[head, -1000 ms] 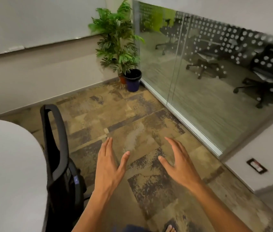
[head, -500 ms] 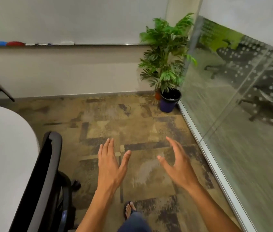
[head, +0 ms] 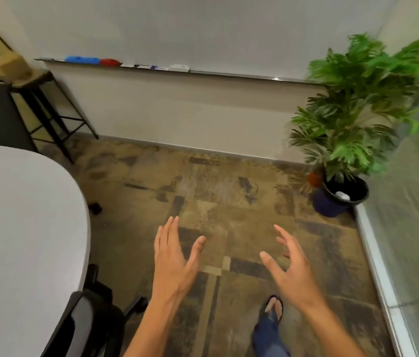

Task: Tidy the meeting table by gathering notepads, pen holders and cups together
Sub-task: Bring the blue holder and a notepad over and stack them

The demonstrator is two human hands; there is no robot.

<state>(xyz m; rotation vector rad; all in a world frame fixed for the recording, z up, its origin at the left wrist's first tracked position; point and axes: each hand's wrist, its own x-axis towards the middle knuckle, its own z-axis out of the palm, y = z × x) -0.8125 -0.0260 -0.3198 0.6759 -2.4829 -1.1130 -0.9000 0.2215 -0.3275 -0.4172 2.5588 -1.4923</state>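
In the head view, the left hand (head: 175,264) and the right hand (head: 289,269) float side by side over the patterned carpet (head: 229,202), both empty: the left fingers (head: 168,233) are stretched flat and released, the right fingers (head: 284,239) are loosely curled and spread, grasping nothing. They look held out in front for balance while the person walks, since 1 sandalled foot (head: 272,309) steps forward at 6 o'clock below the right hand. The white counter (head: 23,228) curves in from 9 o'clock, and the part of it in frame is bare; no notepads, pen holders or cups show anywhere in this view, so the task's things must lie on a stretch of the counter outside the frame, and I cannot tell where. A black office chair (head: 85,320) is tucked against the counter's edge at 7 o'clock, close to the left forearm. At 11 o'clock a black metal stand (head: 49,109) sits against the wall, and a whiteboard ledge (head: 177,69) at 12 o'clock carries small blue and red items, probably there for use at the board. A potted plant (head: 352,119) fills the corner at 2 o'clock beside a glass partition (head: 414,228). My judgement: the person is rounding the counter's end, and gathering has no visible start here.
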